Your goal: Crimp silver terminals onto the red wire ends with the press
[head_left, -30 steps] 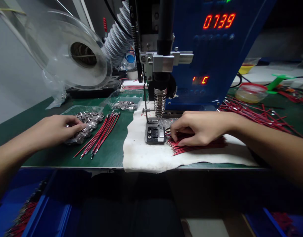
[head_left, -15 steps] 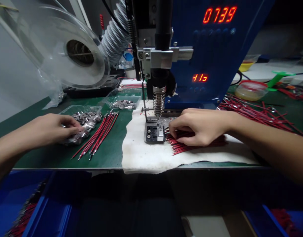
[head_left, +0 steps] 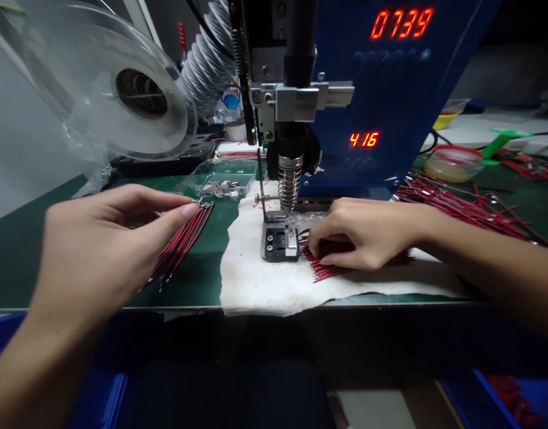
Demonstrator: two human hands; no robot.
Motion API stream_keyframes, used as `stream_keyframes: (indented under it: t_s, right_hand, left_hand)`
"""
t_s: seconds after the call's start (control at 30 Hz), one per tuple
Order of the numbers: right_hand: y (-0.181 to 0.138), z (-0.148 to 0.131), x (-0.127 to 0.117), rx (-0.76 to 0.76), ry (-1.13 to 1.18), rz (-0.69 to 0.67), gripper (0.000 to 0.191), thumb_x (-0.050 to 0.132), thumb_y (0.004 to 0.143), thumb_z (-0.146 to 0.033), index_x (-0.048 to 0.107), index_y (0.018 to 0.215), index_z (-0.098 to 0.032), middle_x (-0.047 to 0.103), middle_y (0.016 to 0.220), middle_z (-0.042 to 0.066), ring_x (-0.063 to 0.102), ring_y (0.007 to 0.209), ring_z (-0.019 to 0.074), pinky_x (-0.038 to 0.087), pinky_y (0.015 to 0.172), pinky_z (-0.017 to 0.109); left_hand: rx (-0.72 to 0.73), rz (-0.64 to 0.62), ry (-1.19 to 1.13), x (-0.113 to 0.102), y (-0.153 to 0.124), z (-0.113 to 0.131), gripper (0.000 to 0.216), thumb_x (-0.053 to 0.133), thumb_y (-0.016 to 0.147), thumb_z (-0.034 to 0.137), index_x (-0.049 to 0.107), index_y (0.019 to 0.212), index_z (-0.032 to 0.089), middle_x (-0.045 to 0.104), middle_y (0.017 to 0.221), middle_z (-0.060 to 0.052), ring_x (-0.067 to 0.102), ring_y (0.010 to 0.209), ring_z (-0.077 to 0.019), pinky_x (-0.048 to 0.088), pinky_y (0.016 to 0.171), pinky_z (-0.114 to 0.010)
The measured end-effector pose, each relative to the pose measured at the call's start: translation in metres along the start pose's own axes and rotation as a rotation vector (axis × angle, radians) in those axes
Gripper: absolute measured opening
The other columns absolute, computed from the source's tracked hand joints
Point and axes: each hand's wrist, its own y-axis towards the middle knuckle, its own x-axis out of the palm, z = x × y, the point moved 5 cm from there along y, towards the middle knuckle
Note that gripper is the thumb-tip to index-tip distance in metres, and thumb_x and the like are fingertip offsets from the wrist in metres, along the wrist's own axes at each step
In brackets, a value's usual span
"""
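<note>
My left hand (head_left: 99, 250) hovers above the green mat, lifted off the heap of small metal parts it now hides. Its thumb and forefinger meet in a pinch near the tips of a bundle of red wires (head_left: 179, 241); what they hold is too small to name. My right hand (head_left: 367, 232) lies curled on another pile of red wires (head_left: 322, 269) on the white cloth (head_left: 265, 286). Its fingertips pinch a wire at the small metal fixture (head_left: 280, 241) under the machine's spring-tipped head (head_left: 290, 179).
The blue machine (head_left: 390, 89) shows 0739 and 416 in red digits. A clear reel (head_left: 121, 89) and a ribbed hose stand at the back left. A clear tray of metal parts (head_left: 224, 188) is behind the cloth. Loose red wires (head_left: 457, 205) and a yellowish tub (head_left: 452, 164) lie at the right.
My left hand has risen from the heap of metal parts and come toward me and rightward, fingers pinched. The lower display went from unreadable to 416. My right hand stayed put.
</note>
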Motion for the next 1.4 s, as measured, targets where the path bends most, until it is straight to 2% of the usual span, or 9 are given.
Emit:
stream_keyframes:
  t_s: [0.07, 0.17, 0.37, 0.47, 0.57, 0.8, 1.03, 1.2, 1.4]
  right_hand:
    - [0.001, 0.002, 0.001, -0.010, 0.027, -0.001, 0.011, 0.061, 0.081, -0.019, 0.069, 0.088, -0.015, 0.064, 0.070, -0.002, 0.048, 0.054, 0.0068, 0.031, 0.053, 0.020]
    - [0.002, 0.005, 0.001, -0.015, 0.057, 0.006, 0.012, 0.062, 0.082, -0.018, 0.071, 0.088, -0.014, 0.067, 0.072, -0.001, 0.049, 0.055, 0.0063, 0.034, 0.055, 0.019]
    - [0.001, 0.005, 0.001, -0.034, 0.038, 0.025, 0.014, 0.061, 0.081, -0.017, 0.072, 0.089, -0.015, 0.071, 0.077, 0.001, 0.058, 0.062, 0.0089, 0.038, 0.058, 0.020]
    - [0.000, 0.004, 0.000, -0.075, -0.010, 0.082, 0.016, 0.058, 0.081, -0.015, 0.072, 0.090, -0.015, 0.072, 0.078, 0.002, 0.060, 0.063, 0.0100, 0.039, 0.059, 0.021]
    - [-0.001, 0.004, -0.001, -0.103, -0.047, 0.145, 0.018, 0.057, 0.079, -0.012, 0.071, 0.091, -0.015, 0.071, 0.076, 0.002, 0.060, 0.061, 0.0103, 0.038, 0.058, 0.022]
    - [-0.002, 0.012, -0.005, -0.131, -0.041, 0.221, 0.014, 0.057, 0.084, -0.015, 0.070, 0.091, -0.015, 0.067, 0.072, 0.001, 0.054, 0.058, 0.0087, 0.037, 0.057, 0.022]
    - [-0.003, 0.011, -0.019, -0.176, 0.016, 0.392, 0.013, 0.055, 0.091, -0.019, 0.066, 0.094, -0.013, 0.063, 0.095, 0.009, 0.059, 0.082, 0.0138, 0.045, 0.071, 0.025]
    - [-0.001, 0.011, -0.016, -0.101, 0.006, 0.374, 0.014, 0.052, 0.094, -0.021, 0.063, 0.101, -0.013, 0.067, 0.092, 0.006, 0.060, 0.079, 0.0128, 0.045, 0.070, 0.025]
    - [0.002, 0.010, -0.012, -0.035, -0.003, 0.379, 0.015, 0.048, 0.097, -0.025, 0.058, 0.103, -0.016, 0.065, 0.096, 0.006, 0.059, 0.080, 0.0136, 0.044, 0.071, 0.025]
  left_hand:
    - [0.043, 0.013, -0.069, 0.013, -0.014, 0.016, 0.016, 0.078, 0.072, 0.033, 0.078, 0.081, 0.019, 0.068, 0.064, 0.002, 0.052, 0.056, -0.0108, 0.034, 0.050, -0.021]
    - [0.074, -0.005, -0.243, 0.033, -0.027, 0.022, 0.017, 0.075, 0.077, 0.033, 0.077, 0.086, 0.020, 0.071, 0.076, 0.000, 0.058, 0.065, -0.0113, 0.044, 0.059, -0.021]
    - [-0.039, -0.136, -0.552, 0.075, -0.038, 0.017, 0.017, 0.070, 0.082, 0.034, 0.075, 0.094, 0.022, 0.068, 0.079, -0.001, 0.053, 0.060, -0.0093, 0.043, 0.056, -0.020]
    - [-0.104, -0.153, -0.710, 0.086, -0.039, 0.017, 0.018, 0.070, 0.082, 0.035, 0.074, 0.095, 0.023, 0.067, 0.086, -0.001, 0.051, 0.060, -0.0079, 0.043, 0.055, -0.019]
    - [-0.133, -0.191, -0.754, 0.094, -0.041, 0.015, 0.019, 0.070, 0.082, 0.037, 0.074, 0.094, 0.023, 0.065, 0.083, -0.001, 0.049, 0.058, -0.0080, 0.041, 0.055, -0.020]
    - [-0.191, -0.220, -0.665, 0.097, -0.049, 0.002, 0.021, 0.072, 0.079, 0.037, 0.075, 0.091, 0.020, 0.064, 0.070, -0.001, 0.048, 0.055, -0.0102, 0.038, 0.053, -0.022]
    - [-0.177, -0.273, -0.541, 0.094, -0.050, 0.008, 0.020, 0.073, 0.078, 0.034, 0.078, 0.092, 0.021, 0.063, 0.065, 0.000, 0.049, 0.054, -0.0112, 0.040, 0.053, -0.022]
    - [-0.179, -0.295, -0.548, 0.095, -0.050, 0.008, 0.020, 0.072, 0.079, 0.034, 0.079, 0.095, 0.024, 0.068, 0.071, -0.001, 0.057, 0.063, -0.0133, 0.045, 0.059, -0.022]
    - [-0.178, -0.295, -0.542, 0.096, -0.049, 0.010, 0.018, 0.073, 0.079, 0.034, 0.079, 0.092, 0.024, 0.069, 0.070, -0.001, 0.052, 0.057, -0.0123, 0.043, 0.054, -0.022]
